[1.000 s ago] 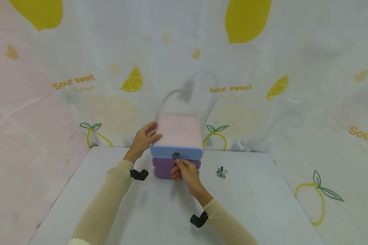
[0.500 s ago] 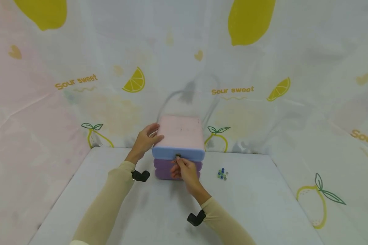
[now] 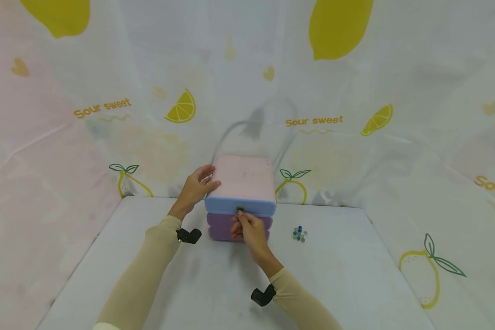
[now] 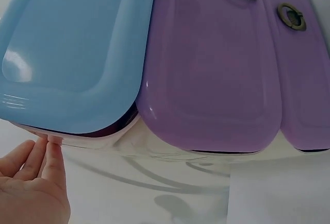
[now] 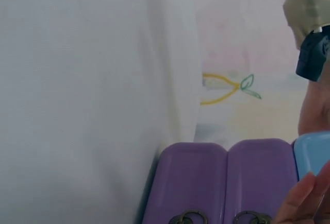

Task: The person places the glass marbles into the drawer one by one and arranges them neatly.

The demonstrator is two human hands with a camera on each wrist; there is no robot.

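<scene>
A small drawer cabinet with a pink top (image 3: 243, 176) stands on the white table; its upper drawer (image 3: 222, 206) has a blue front, and two purple drawers (image 3: 218, 223) sit below. My left hand (image 3: 193, 189) rests against the cabinet's left side, thumb at the top edge; its fingers (image 4: 54, 165) look straight in the left wrist view. Behind the blue front (image 4: 72, 49) a narrow dark gap shows. My right hand (image 3: 252, 233) pinches the ring pull (image 3: 240, 209) of the blue drawer between thumb and forefinger. Its other fingers (image 5: 296, 198) are bent in front of the purple fronts.
Several glass marbles (image 3: 299, 234), blue, green and clear, lie on the table to the right of the cabinet. A lemon-printed cloth (image 3: 334, 160) hangs close behind it and along both sides. Brass ring pulls (image 4: 291, 17) stick out from the purple drawers.
My right fingertips have risen a little onto the ring pull, which showed more fully before. The left hand keeps its place on the cabinet, and the marbles lie as they were.
</scene>
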